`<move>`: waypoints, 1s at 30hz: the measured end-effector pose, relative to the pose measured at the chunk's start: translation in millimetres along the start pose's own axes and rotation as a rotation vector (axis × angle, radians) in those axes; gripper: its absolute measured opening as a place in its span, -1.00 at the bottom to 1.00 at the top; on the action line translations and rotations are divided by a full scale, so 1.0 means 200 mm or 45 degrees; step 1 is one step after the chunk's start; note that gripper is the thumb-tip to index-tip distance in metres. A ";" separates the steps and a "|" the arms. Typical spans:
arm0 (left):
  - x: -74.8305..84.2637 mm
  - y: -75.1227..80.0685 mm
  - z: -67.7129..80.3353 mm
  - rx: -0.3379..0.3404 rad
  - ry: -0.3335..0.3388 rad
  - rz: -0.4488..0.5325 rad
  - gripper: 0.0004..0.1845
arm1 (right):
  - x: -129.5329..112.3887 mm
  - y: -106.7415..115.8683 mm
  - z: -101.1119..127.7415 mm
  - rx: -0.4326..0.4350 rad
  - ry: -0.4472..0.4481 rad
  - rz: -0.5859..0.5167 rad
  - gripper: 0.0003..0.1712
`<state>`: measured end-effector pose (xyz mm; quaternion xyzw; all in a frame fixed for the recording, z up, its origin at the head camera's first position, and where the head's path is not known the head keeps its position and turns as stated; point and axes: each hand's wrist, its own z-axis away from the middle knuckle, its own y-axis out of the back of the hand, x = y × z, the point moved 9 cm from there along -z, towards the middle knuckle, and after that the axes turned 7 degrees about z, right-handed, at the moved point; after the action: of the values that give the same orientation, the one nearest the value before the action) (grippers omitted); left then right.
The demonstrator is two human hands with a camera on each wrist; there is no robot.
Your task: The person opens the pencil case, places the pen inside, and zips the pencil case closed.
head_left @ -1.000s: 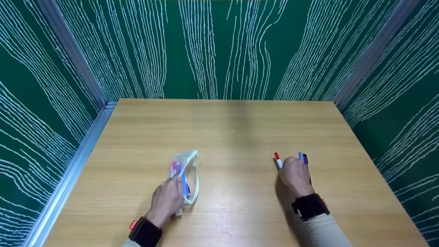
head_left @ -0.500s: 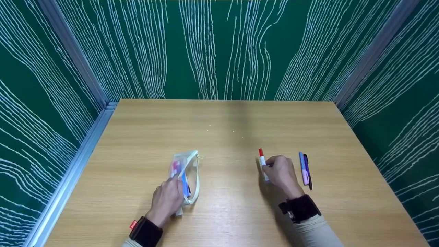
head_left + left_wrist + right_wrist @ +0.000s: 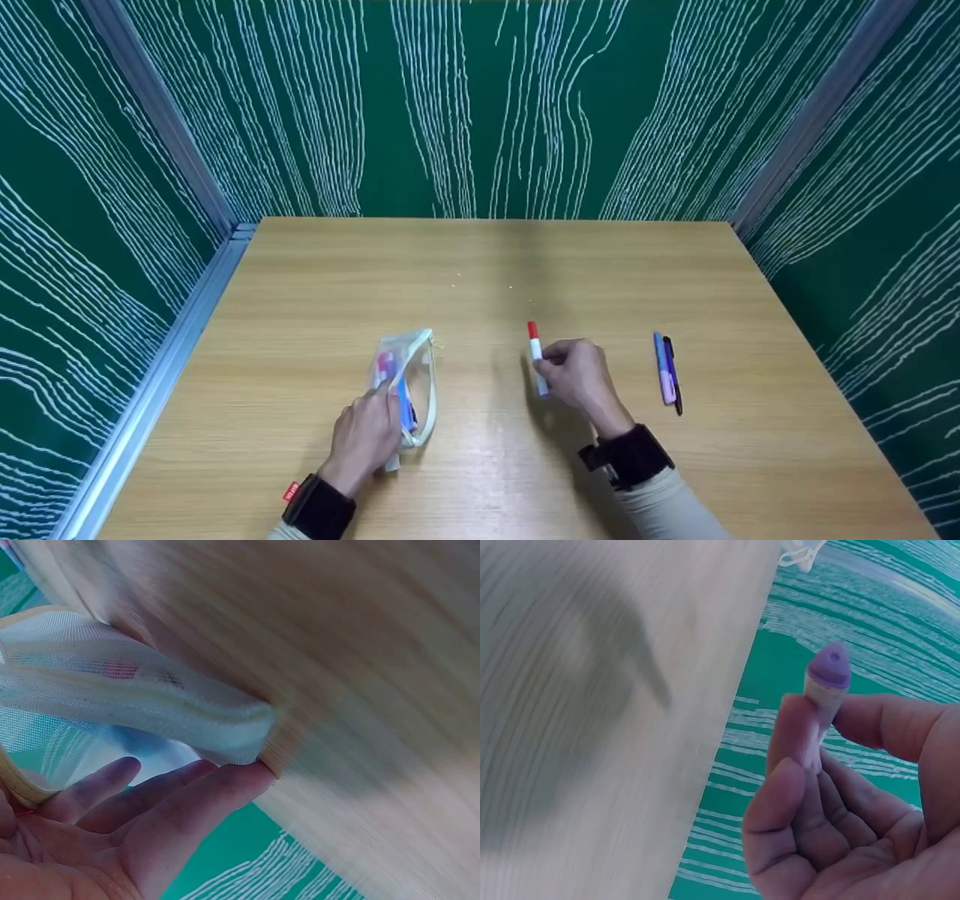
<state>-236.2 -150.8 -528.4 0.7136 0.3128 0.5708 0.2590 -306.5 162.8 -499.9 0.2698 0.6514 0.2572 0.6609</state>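
Moved leftward since a second ago: right hand [image 3: 576, 373], away from the two pens at the right and toward the table's middle, with the red-capped marker [image 3: 535, 356] carried along. Gripped in curled fingers and thumb, that marker, red cap pointing away from the person, its white barrel partly hidden by the fingers; in the right wrist view, a rounded purple end [image 3: 829, 667] poking up past the fingertips. Left behind on the wooden table [image 3: 487, 262], side by side and just touching: a blue-and-lilac pen [image 3: 663, 367] and a dark purple pen [image 3: 673, 373], well apart from the hand. Unmoved through all frames: left hand [image 3: 365, 439], resting on the near end of the clear mesh pencil pouch [image 3: 409, 375], fingers fairly straight and pressing on it rather than closing round it; in the left wrist view, fingers [image 3: 180, 791] lying loose under the pouch's cream-edged rim [image 3: 150, 701]. Inside the pouch, dimly seen, pink and blue pens. Between pouch and marker, bare table. Around the table, green panels with white wavy lines [image 3: 480, 105].
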 end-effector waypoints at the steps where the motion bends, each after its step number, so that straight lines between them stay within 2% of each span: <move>1: 0.00 0.00 0.00 -0.001 0.002 0.001 -0.61 | -0.01 -0.01 0.00 -0.007 -0.006 -0.020 -0.86; 14: -0.01 -0.01 0.00 -0.011 0.035 0.032 -0.62 | -0.16 -0.19 0.03 -0.126 -0.044 -0.248 -0.87; 22: 0.00 -0.01 0.00 -0.012 0.027 0.035 -0.64 | -0.23 -0.31 0.04 -0.198 0.006 -0.260 -0.87; 30: 0.00 0.00 0.00 0.017 -0.008 -0.028 -0.66 | -0.29 -0.43 0.06 -0.273 0.001 -0.320 -0.86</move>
<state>-236.3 -151.0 -527.9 0.7136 0.3238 0.5636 0.2615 -296.1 59.9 -518.4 0.1139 0.6491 0.2406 0.7126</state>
